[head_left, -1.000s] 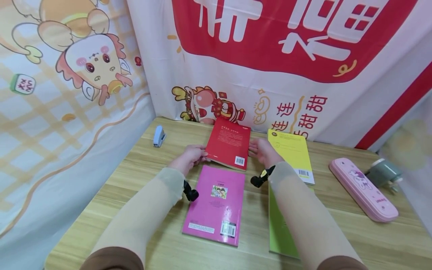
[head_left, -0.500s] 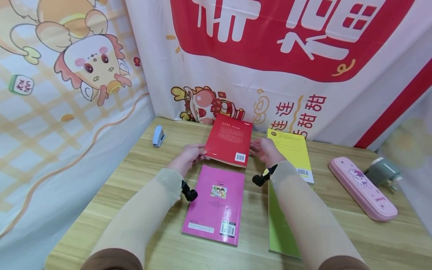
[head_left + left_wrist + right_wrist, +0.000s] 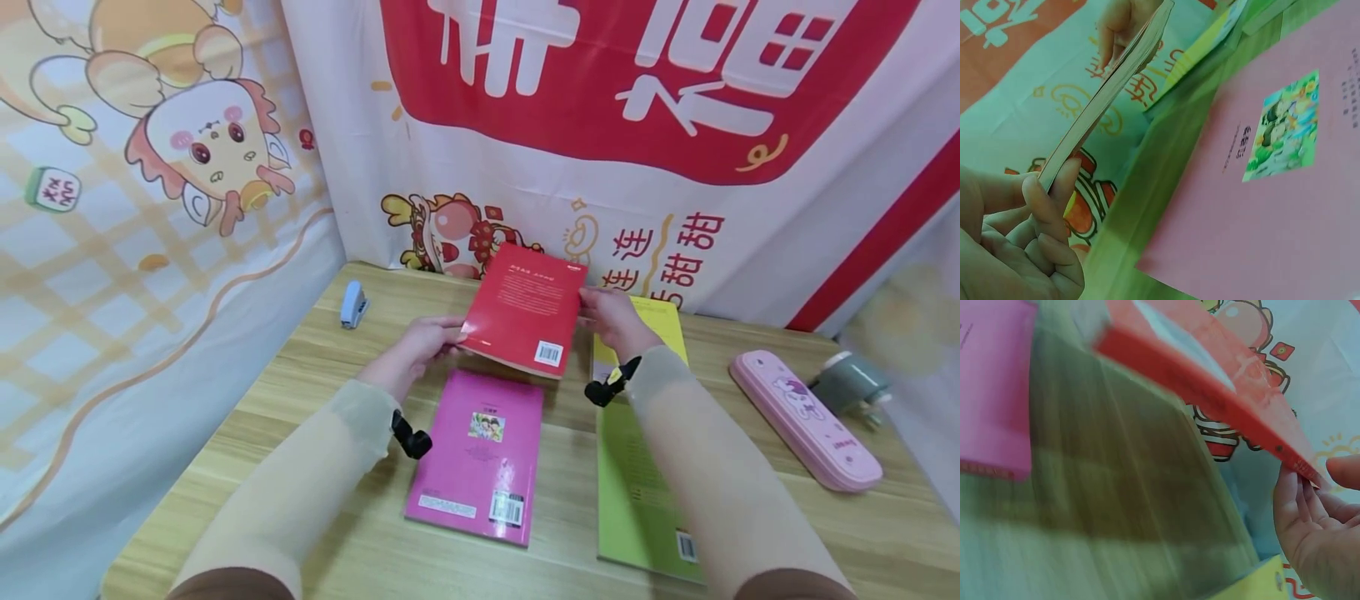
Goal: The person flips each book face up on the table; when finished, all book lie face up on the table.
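A red book (image 3: 525,308), its barcode side up, is held raised and tilted over the back of the table. My left hand (image 3: 420,346) pinches its near left corner; the left wrist view shows thumb and fingers on either side of the page edges (image 3: 1085,122). At the right edge, my right hand (image 3: 615,321) holds the book with fingers (image 3: 1294,494) beneath the spine and the thumb close to its end. Just in front of the red book lies a magenta book (image 3: 480,467), flat on the table.
To the right, a yellow book (image 3: 660,312) and a green book (image 3: 637,483) lie partly under the right arm. Beyond them are a pink pencil case (image 3: 806,421) and a grey-green cup-like object (image 3: 853,383). A blue stapler (image 3: 353,304) stands back left. Printed cloth (image 3: 562,192) hangs behind the table.
Both hands have lifted the red book higher and shifted it right, tilting it more. My right hand now overlaps the yellow book; the magenta book stays put.
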Motion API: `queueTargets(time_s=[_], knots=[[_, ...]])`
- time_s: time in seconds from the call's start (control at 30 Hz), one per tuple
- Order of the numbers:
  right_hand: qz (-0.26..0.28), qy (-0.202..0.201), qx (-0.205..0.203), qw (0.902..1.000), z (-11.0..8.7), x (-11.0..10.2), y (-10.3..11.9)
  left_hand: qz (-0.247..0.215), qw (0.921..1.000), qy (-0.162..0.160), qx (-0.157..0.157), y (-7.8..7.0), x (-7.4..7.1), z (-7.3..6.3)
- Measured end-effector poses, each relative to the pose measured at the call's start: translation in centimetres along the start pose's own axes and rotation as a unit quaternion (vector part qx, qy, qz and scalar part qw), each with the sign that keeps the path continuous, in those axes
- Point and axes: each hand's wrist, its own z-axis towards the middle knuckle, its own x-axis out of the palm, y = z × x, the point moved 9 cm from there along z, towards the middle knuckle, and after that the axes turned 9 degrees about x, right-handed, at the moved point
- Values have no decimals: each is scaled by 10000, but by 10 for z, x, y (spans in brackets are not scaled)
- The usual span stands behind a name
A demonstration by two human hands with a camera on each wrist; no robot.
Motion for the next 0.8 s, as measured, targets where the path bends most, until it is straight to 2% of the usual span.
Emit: queueTargets(time_s=[0.13, 0.3, 0.43, 0.67, 0.8], knots=[[-430, -248, -1, 9988, -5, -10, 9, 190, 9997, 121, 77, -6, 4, -12], [-700, -217, -175, 9972, -10, -15, 19, 214, 9993, 237, 183, -9, 9, -24], [-760, -136, -321, 9965, -15, -14, 25, 195, 9989, 277, 330, -9, 9, -28], [-918, -316, -419, 9944, -17, -15, 26, 573, 9949, 353, 754, -13, 9, -33], [-993, -461, -451, 9930, -17, -16, 27, 542, 9917, 373, 1104, -18, 13, -36]])
